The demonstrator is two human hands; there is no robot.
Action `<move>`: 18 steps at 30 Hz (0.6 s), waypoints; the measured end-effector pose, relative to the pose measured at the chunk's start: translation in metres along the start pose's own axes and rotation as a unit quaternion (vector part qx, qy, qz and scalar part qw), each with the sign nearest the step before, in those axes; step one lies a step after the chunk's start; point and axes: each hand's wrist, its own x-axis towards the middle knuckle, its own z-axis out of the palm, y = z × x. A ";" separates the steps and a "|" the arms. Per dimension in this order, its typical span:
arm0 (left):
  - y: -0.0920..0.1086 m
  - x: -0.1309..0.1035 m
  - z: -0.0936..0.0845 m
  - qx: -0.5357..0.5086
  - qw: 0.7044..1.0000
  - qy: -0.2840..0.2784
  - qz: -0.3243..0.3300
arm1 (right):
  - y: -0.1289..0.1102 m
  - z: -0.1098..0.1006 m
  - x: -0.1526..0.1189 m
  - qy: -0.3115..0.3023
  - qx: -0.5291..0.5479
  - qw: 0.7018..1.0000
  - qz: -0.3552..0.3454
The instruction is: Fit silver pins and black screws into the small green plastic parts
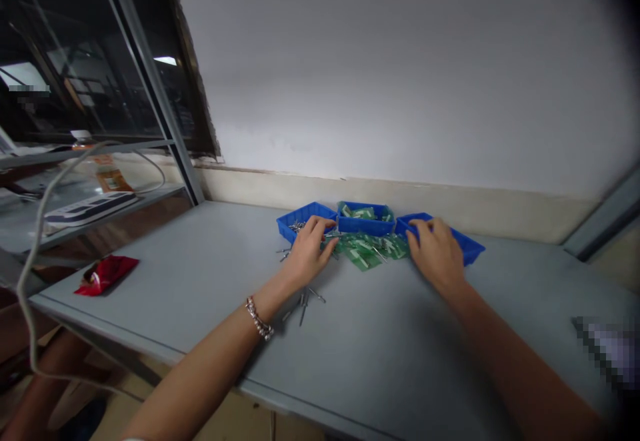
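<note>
My left hand (311, 252) reaches over the front of the left blue bin (286, 223), its thumb and index finger apart beside a pile of small green plastic packets (364, 253). A thin metal piece shows near its fingertips; I cannot tell whether they touch it. My right hand (436, 252) is at the right blue bin (469, 246), fingers curved and spread, thumb near the packets' right end. Between them, the middle blue bin (366, 226) holds more green packets. Metal pins that look like blind rivets (303, 304) lie loose below my left wrist, with others in the left bin.
The grey table (400, 334) meets a white wall behind. A red wrapper (107, 274) lies at the left edge. A side shelf carries a power strip (90, 209) and a bottle (107, 171); a white cable (31, 274) hangs in front. Another person's limbs show lower left.
</note>
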 end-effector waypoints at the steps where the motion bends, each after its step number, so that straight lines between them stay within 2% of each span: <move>1: 0.000 -0.001 0.001 -0.001 1.000 -0.003 0.002 | -0.006 0.002 -0.001 -0.018 0.014 0.999 -0.033; 3: 0.000 -0.001 0.003 0.003 1.000 -0.011 -0.001 | -0.018 0.007 -0.005 -0.062 0.029 0.994 -0.081; 6: 0.001 -0.003 0.004 0.012 0.999 -0.029 -0.005 | -0.033 0.018 -0.009 -0.099 0.012 0.990 -0.095; 10: 0.005 -0.004 0.004 0.008 0.998 -0.066 -0.004 | -0.045 0.031 -0.010 -0.107 -0.006 0.990 -0.095; 13: 0.007 -0.006 0.005 0.001 0.996 -0.084 -0.010 | -0.044 0.033 -0.006 -0.101 0.021 0.992 -0.076; 16: 0.006 -0.007 0.009 -0.018 0.996 -0.086 -0.034 | -0.037 0.026 0.001 -0.087 0.147 0.985 -0.015; 17: 0.005 -0.007 0.011 -0.032 0.995 -0.085 -0.052 | -0.035 0.021 0.003 -0.092 0.222 0.971 0.010; 18: 0.004 -0.007 0.013 -0.050 0.992 -0.084 -0.077 | -0.034 0.017 0.005 -0.109 0.310 0.944 0.035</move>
